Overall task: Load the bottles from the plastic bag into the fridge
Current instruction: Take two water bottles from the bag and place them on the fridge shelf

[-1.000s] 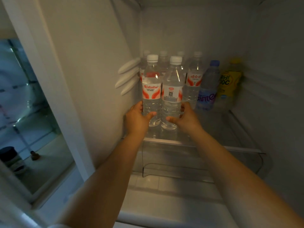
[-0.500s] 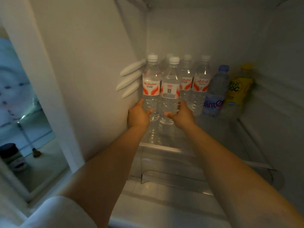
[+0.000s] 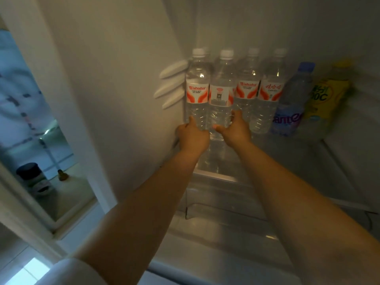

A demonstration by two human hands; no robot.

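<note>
Left hand [image 3: 192, 138] grips clear white-capped water bottle [image 3: 197, 93], right hand [image 3: 234, 130] grips its neighbour [image 3: 221, 93], both on glass fridge shelf [image 3: 287, 153]; advice: slide bases back upright, snug against rear row

We look into a dim fridge interior [image 3: 127, 83], its walls a muddy grey-beige with little contrast. The brightest patch sits at nine o'clock, where cool bluish daylight shows beyond the fridge's edge [image 3: 33, 124], with another pale glint at seven o'clock. Small highlights sit on the clear water bottles [image 3: 221, 93] near twelve o'clock. Toward two o'clock the blue-capped bottle [image 3: 292, 108] and yellow bottle [image 3: 327, 93] smear into soft blur. Straight edges bow outward toward the frame's borders, and the forearms [image 3: 156, 202] stretch wide at six o'clock. Shadows are soft and diffuse.
</note>
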